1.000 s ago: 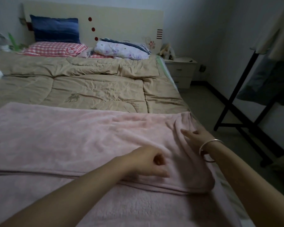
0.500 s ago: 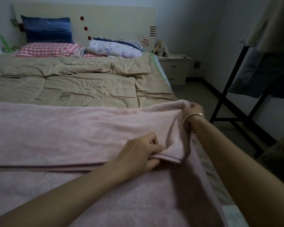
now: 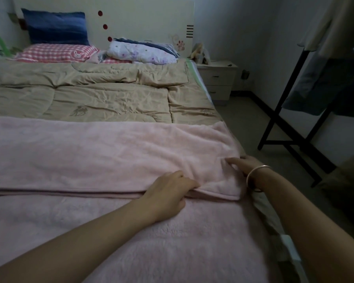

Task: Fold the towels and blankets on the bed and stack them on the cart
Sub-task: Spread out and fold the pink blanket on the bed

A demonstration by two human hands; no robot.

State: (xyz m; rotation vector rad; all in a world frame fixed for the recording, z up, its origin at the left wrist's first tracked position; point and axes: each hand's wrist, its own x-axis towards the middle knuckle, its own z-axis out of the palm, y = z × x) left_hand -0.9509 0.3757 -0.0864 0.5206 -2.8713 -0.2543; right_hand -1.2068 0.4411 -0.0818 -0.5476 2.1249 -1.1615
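A pink fleece blanket (image 3: 102,158) lies across the near part of the bed, its far half doubled over the near half, with the fold's edge running left to right. My left hand (image 3: 170,190) grips that upper layer's edge near its right corner, fingertips tucked under the flap. My right hand (image 3: 243,166), with a bangle on the wrist, rests on the right end of the upper layer with fingers stretched out to the left. No cart is in view.
A tan quilt (image 3: 102,99) covers the far part of the bed, with pillows (image 3: 55,54) and a folded floral quilt (image 3: 141,52) at the headboard. A nightstand (image 3: 219,78) stands at the right. A black clothes rack (image 3: 290,123) stands on the floor beside the bed.
The raised right end of the upper layer has been laid down flat. My right hand came back from the far corner toward me; my left hand stays at the near corner.
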